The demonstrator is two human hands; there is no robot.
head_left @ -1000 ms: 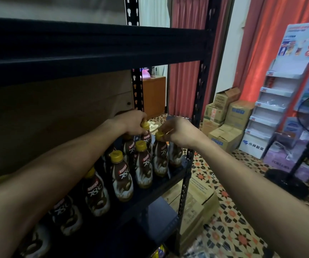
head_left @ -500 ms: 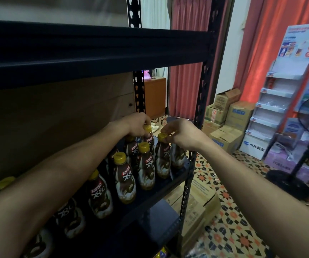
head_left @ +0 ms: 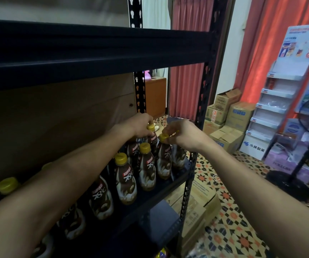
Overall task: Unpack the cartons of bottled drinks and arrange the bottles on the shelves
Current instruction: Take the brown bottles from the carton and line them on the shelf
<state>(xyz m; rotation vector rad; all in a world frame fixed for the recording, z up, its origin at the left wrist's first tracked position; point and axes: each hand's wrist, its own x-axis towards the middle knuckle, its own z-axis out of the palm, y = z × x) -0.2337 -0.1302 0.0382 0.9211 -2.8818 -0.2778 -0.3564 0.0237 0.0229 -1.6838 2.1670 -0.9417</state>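
Observation:
Several brown Kopiko bottles (head_left: 126, 181) with yellow caps stand in rows on the black middle shelf (head_left: 168, 185). My left hand (head_left: 139, 123) grips the neck of a rear bottle (head_left: 152, 135) at the shelf's far right end, just under its yellow cap. Beside it, my right hand (head_left: 183, 134) pinches the yellow cap of the front bottle (head_left: 165, 157) at that same end. Both bottles stand upright on the shelf. My forearms hide parts of the rows nearer to me.
A black upper shelf (head_left: 94, 51) hangs close above my arms. An open carton (head_left: 196, 205) sits on the floor under the rack's right post (head_left: 192, 164). Stacked cartons (head_left: 228, 116), a white display stand (head_left: 276, 101) and a floor fan (head_left: 298, 174) fill the right side.
The view has risen a little and both hands sit slightly lower in it. The grips on the two end bottles stay the same.

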